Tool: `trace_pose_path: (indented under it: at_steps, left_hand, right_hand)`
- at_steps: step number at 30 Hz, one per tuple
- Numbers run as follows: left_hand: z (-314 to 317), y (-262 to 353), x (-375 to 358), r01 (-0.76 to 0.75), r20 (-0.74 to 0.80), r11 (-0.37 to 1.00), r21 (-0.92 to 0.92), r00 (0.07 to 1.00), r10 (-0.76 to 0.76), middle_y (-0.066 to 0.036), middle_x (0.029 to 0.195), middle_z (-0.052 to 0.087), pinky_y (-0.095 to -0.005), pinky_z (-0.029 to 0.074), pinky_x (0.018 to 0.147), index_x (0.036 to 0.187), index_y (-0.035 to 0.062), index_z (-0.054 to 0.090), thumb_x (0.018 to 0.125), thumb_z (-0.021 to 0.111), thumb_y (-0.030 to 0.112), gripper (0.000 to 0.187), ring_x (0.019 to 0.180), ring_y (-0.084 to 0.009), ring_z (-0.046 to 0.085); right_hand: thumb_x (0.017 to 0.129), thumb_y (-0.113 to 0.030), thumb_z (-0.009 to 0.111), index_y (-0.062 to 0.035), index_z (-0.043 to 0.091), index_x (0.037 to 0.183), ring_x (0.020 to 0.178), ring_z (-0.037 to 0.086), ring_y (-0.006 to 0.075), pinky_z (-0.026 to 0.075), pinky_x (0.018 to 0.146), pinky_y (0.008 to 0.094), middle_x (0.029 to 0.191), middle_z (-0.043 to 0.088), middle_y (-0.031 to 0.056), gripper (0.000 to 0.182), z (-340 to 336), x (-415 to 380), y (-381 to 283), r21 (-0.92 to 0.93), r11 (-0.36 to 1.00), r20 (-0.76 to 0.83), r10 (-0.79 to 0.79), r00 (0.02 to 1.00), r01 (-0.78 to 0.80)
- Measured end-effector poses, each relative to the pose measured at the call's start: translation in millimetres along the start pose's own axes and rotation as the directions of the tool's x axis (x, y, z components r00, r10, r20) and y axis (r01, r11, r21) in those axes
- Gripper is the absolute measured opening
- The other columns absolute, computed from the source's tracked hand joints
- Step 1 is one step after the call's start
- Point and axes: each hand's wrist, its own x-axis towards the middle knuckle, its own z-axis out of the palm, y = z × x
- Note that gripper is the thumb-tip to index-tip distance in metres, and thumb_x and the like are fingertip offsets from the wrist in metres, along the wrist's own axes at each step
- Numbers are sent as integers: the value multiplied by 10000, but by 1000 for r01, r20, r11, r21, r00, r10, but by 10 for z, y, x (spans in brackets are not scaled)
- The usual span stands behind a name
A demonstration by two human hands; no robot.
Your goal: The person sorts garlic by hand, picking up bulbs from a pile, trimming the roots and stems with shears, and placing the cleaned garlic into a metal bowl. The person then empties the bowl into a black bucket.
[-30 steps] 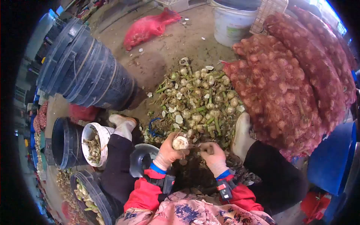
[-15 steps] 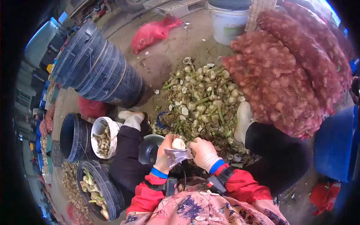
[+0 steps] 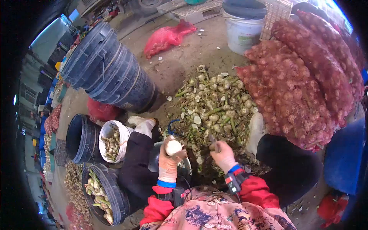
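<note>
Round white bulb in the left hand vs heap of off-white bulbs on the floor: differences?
The round white bulb is held in the left hand; the heap of off-white bulbs lies on the brown floor. The bulb's visible face is bright white; the heap looks duller. No stalk shows on the bulb's visible face; green stalks lie among the heap.

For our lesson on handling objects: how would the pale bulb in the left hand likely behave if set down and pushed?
The pale bulb would probably roll, since its visible side looks rounded. It may be fairly light, as the left hand alone holds it. Its surface looks smooth, so it could be slightly slippery.
</note>
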Motion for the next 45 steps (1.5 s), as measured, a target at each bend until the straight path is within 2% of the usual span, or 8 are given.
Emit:
trace_pose_path:
  at_steps: [13, 27, 33, 35, 37, 39, 40, 45]
  left_hand:
    - [207, -145, -158, 309, 253, 592, -744, 951, -178, -116, 1217, 603, -452, 554, 875, 1252, 53, 537, 834, 718, 235, 491, 1055, -293, 627]
    - [-2303, 1518, -557, -725, -804, 551, -414, 575, 153, -101, 921, 683, -416, 516, 870, 960, 68, 600, 887, 630, 491, 431, 922, -251, 633]
    - [-3485, 1467, -779, -856, -862, 385, -346, 452, 231, -139, 1480, 342, -461, 263, 1145, 1338, 52, 402, 802, 679, 587, 806, 1402, -302, 290]
    - [-4009, 846, -656, 307, -58, -560, -770, 840, 540, -146, 1354, 482, -486, 296, 1111, 1206, 61, 515, 835, 680, 511, 606, 1300, -313, 419]
    - [-2830, 1002, -305, -456, -401, 47, -889, 823, 402, -83, 1018, 562, -414, 448, 874, 1004, 86, 566, 868, 671, 289, 265, 999, -247, 550]
    - [-1888, 959, -29, -454, -649, 889, 58, 659, 379, -47, 810, 616, -360, 522, 728, 940, 92, 602, 888, 672, 206, 144, 807, -216, 624]
    - [-1657, 947, 51, -319, -461, 809, -494, 885, 67, -43, 813, 640, -329, 521, 699, 984, 85, 625, 896, 669, 219, 166, 769, -196, 629]
    - [-1113, -171, 760, 213, -231, 974, 83, 955, -189, -66, 918, 693, -316, 514, 730, 1026, 53, 672, 874, 687, 323, 311, 814, -185, 657]
  right_hand:
    - [721, -48, 650, -12, 624, 1047, 867, 631, 324, 506, 806, 365, 940, 649, 134, 330, 161, 103, -253, -62, 997, 198, -36, 980, 50]
    - [658, 80, 624, -36, 616, 1055, 841, 605, 184, 480, 790, 310, 927, 655, 27, 413, 389, 314, 807, 156, 942, 240, 257, 936, -299]
    - [663, 79, 635, -20, 616, 1066, 815, 613, 178, 484, 761, 311, 929, 663, 32, 415, 334, 273, 630, 336, 883, 282, 236, 930, -326]
    - [666, 117, 618, -15, 612, 1099, 797, 603, 166, 484, 739, 312, 941, 656, 18, 453, 341, 289, 661, 315, 887, 278, 253, 927, -337]
    - [674, 114, 617, -19, 613, 1103, 807, 602, 166, 482, 740, 309, 945, 655, 15, 450, 328, 316, 681, 295, 897, 273, 252, 929, -330]
    - [702, 85, 627, -23, 622, 1099, 848, 602, 162, 476, 770, 295, 957, 655, 13, 412, 328, 266, 666, 405, 848, 224, 270, 937, -341]
    - [702, 85, 627, -23, 622, 1099, 848, 602, 162, 476, 770, 295, 957, 655, 13, 412, 322, 245, 635, 401, 847, 201, 291, 936, -349]
    - [748, -19, 666, -19, 644, 1076, 896, 602, 151, 462, 826, 293, 998, 668, 14, 329, 117, 183, 534, 461, 820, 124, 319, 940, -339]
